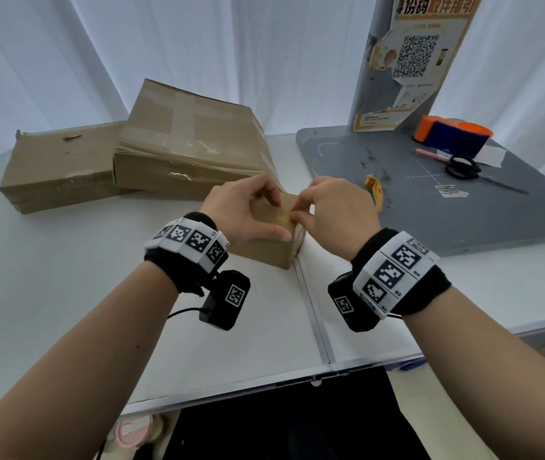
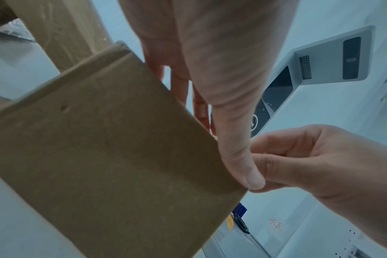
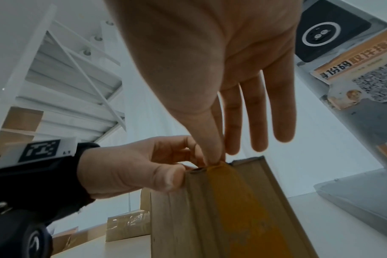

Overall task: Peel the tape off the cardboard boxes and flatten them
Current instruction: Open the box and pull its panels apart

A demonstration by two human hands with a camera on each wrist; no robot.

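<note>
While the small box (image 1: 266, 234) sits on the white tabletop (image 1: 65, 293) right in front of the person, both hands are working its top edge. The left hand (image 1: 243, 210) has fingers curled over the top and the thumb braced on the near side, so it grips the box steady. The right hand (image 1: 334, 210) pinches the lifted end of the yellowish tape (image 3: 239, 200) between thumb and forefinger, other fingers fanned out straight.

My guess: the box is light and will skid if it isn't pinned, and the cardboard is stiff enough to take a firm squeeze at the corners. The tape looks thin and stretchy (probably tears if yanked sideways), so grab it low at the peeled end and pull along the seam.

Count: three cardboard boxes, this one plus two bigger ones behind, the larger taped box (image 1: 191, 151) leaning on the flat box (image 1: 62, 167). One crumpled tape scrap (image 1: 374, 189) lies on the grey mat (image 1: 397, 214), with one pair of scissors (image 1: 463, 167) and one tape dispenser (image 1: 453, 134).
</note>
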